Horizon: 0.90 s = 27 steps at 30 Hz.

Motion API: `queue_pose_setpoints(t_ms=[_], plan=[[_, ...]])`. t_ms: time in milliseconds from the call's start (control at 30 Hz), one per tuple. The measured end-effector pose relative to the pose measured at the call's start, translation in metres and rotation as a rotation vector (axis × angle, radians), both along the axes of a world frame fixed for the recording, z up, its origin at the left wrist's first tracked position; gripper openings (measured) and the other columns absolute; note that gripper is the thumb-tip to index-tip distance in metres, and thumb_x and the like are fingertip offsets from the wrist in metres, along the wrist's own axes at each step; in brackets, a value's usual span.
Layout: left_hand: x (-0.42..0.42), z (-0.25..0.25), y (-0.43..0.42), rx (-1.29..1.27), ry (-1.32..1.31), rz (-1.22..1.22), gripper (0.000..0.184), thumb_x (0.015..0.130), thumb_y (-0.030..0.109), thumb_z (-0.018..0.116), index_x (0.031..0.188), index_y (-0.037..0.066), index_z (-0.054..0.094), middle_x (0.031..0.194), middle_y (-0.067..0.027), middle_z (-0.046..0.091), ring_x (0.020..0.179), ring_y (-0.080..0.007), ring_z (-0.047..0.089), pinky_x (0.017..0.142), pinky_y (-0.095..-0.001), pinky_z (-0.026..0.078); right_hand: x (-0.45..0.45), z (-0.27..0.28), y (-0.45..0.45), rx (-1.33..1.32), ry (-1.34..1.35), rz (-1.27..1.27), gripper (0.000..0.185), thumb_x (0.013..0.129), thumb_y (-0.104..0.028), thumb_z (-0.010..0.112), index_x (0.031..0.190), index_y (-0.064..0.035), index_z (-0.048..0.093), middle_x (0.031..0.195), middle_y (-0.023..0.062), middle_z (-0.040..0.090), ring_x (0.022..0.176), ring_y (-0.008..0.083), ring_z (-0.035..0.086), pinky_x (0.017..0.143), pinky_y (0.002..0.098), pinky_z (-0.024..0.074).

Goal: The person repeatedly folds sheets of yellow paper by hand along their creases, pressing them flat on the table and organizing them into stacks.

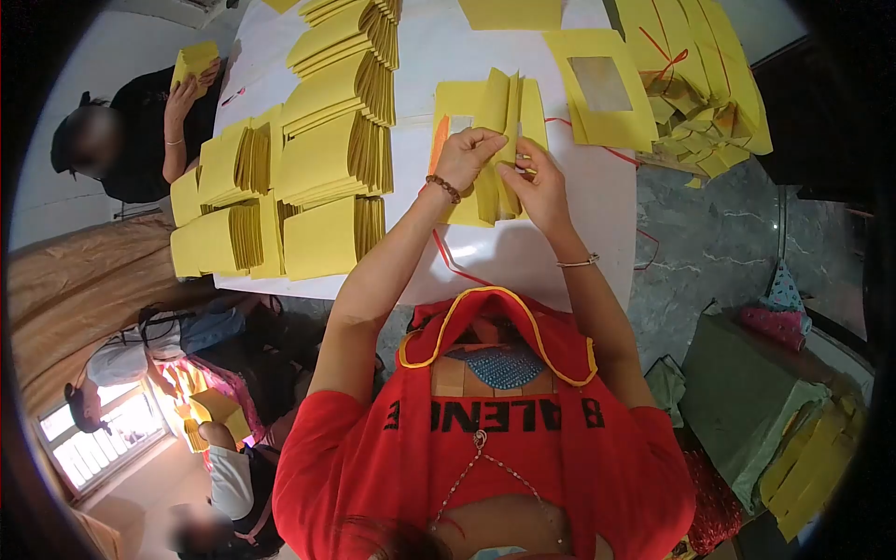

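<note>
Both of my hands are on a folded yellow paper piece [495, 98] in the middle of the white table. My left hand [469, 161], with a beaded bracelet at the wrist, pinches its left side near the centre fold. My right hand [537, 184], wearing a ring and a thin bangle, has its fingers closed on the right side of the same piece. Under it lies a flat yellow sheet [534, 103] with a whitish window and an orange strip [439, 140] at its left edge. A red string [453, 263] runs over the table below.
Stacked folded yellow papers [322, 159] fill the table's left side. A windowed yellow piece [607, 84] and a tied yellow bundle [691, 56] are at the upper right. A co-worker [140, 131] sits at the far left holding yellow paper; other people are at the lower left.
</note>
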<state>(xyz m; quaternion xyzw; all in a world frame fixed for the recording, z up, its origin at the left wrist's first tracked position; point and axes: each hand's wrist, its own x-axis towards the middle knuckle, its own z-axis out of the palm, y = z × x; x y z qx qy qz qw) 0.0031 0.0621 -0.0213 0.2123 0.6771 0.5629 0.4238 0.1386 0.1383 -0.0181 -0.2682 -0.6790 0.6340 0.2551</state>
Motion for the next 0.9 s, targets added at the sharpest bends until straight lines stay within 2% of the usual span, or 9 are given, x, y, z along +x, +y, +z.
queue_pose_setpoints(t_ms=[67, 133, 567, 633, 733, 800, 867, 900], plan=[[0.002, 0.0, 0.001, 0.049, 0.011, 0.011, 0.025, 0.082, 0.025, 0.067, 0.09, 0.002, 0.066, 0.082, -0.0025, 0.06, 0.074, -0.0079, 0.052, 0.064, -0.0237, 0.043, 0.001, 0.005, 0.001, -0.069, 0.03, 0.005, 0.05, 0.078, -0.011, 0.067, 0.122, 0.0018, 0.047, 0.109, 0.0144, 0.057, 0.089, 0.0179, 0.061, 0.074, 0.0262, 0.0509], [0.004, 0.004, 0.001, 0.022, 0.093, -0.004, 0.023, 0.085, 0.023, 0.063, 0.093, 0.002, 0.063, 0.076, 0.002, 0.058, 0.067, -0.0047, 0.05, 0.058, -0.0202, 0.041, 0.001, 0.004, 0.002, -0.138, 0.06, 0.01, 0.05, 0.079, -0.011, 0.066, 0.123, 0.0024, 0.046, 0.111, 0.0151, 0.057, 0.091, 0.018, 0.061, 0.075, 0.0264, 0.0508], [0.004, 0.001, 0.001, 0.034, 0.153, -0.009, 0.024, 0.084, 0.026, 0.065, 0.093, 0.004, 0.063, 0.076, 0.0021, 0.058, 0.067, -0.0047, 0.051, 0.059, -0.0206, 0.042, 0.006, -0.01, 0.009, -0.137, 0.008, -0.011, 0.047, 0.082, -0.01, 0.062, 0.125, -0.0009, 0.045, 0.112, 0.0176, 0.058, 0.092, 0.0178, 0.061, 0.08, 0.0277, 0.0487], [0.002, -0.001, 0.0, -0.001, 0.154, -0.014, 0.031, 0.082, 0.03, 0.066, 0.094, 0.001, 0.065, 0.09, -0.0073, 0.061, 0.081, -0.013, 0.055, 0.072, -0.0264, 0.044, 0.007, -0.004, 0.01, -0.14, -0.012, -0.011, 0.046, 0.083, -0.01, 0.061, 0.125, -0.0008, 0.045, 0.113, 0.0172, 0.058, 0.092, 0.0177, 0.061, 0.079, 0.0277, 0.0489], [0.003, 0.0, -0.001, -0.006, 0.172, -0.006, 0.029, 0.082, 0.028, 0.065, 0.094, 0.001, 0.064, 0.091, -0.0075, 0.06, 0.083, -0.0143, 0.054, 0.074, -0.0267, 0.043, 0.013, -0.004, 0.014, -0.084, 0.045, -0.031, 0.043, 0.081, -0.004, 0.057, 0.123, -0.001, 0.046, 0.111, 0.0147, 0.059, 0.09, 0.0199, 0.062, 0.078, 0.0287, 0.0498], [0.004, 0.004, -0.002, -0.027, 0.245, 0.006, 0.026, 0.083, 0.026, 0.064, 0.091, 0.001, 0.064, 0.088, -0.0066, 0.056, 0.082, -0.0148, 0.053, 0.072, -0.0266, 0.042, 0.018, -0.018, 0.024, 0.151, 0.085, -0.055, 0.045, 0.077, 0.002, 0.054, 0.122, -0.0012, 0.047, 0.111, 0.0141, 0.057, 0.092, 0.0229, 0.061, 0.076, 0.0306, 0.0507], [0.005, 0.003, -0.004, -0.012, 0.324, 0.05, 0.021, 0.083, 0.022, 0.061, 0.088, 0.001, 0.063, 0.083, -0.006, 0.05, 0.077, -0.0155, 0.05, 0.067, -0.0275, 0.04, 0.025, 0.011, 0.029, 0.212, 0.027, -0.131, 0.046, 0.073, 0.005, 0.052, 0.119, -0.0018, 0.05, 0.112, 0.0152, 0.054, 0.095, 0.0247, 0.059, 0.075, 0.031, 0.0506], [0.006, 0.007, -0.005, -0.029, 0.365, 0.072, 0.02, 0.083, 0.021, 0.061, 0.087, 0.001, 0.063, 0.081, -0.0059, 0.049, 0.076, -0.0156, 0.049, 0.066, -0.0276, 0.04, 0.028, 0.014, 0.034, 0.473, -0.064, -0.21, 0.045, 0.075, 0.004, 0.051, 0.12, -0.0017, 0.049, 0.113, 0.0138, 0.054, 0.1, 0.0223, 0.056, 0.08, 0.03, 0.0475]])
